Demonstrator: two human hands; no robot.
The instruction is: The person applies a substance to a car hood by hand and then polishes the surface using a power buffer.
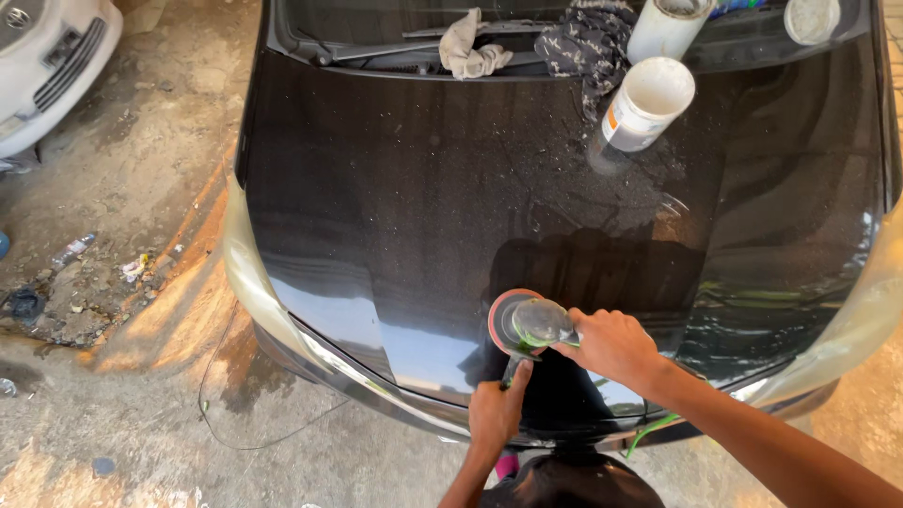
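Not much of the person in this head-cam shot, honestly. Two bare forearms come up from the bottom of the frame, the left hand near bottom centre and the right hand just above it to the right. No sleeves anywhere in view, no gloves, and no watch, ring or wristband that I can make out. Both hands look slim with the fingers plain. At the very bottom edge there's a small pink bit below the left wrist, can't tell what it is.

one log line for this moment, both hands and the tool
left hand: grips polisher handle | right hand: presses polisher head | pad: flat on black hood | white tub: on hood
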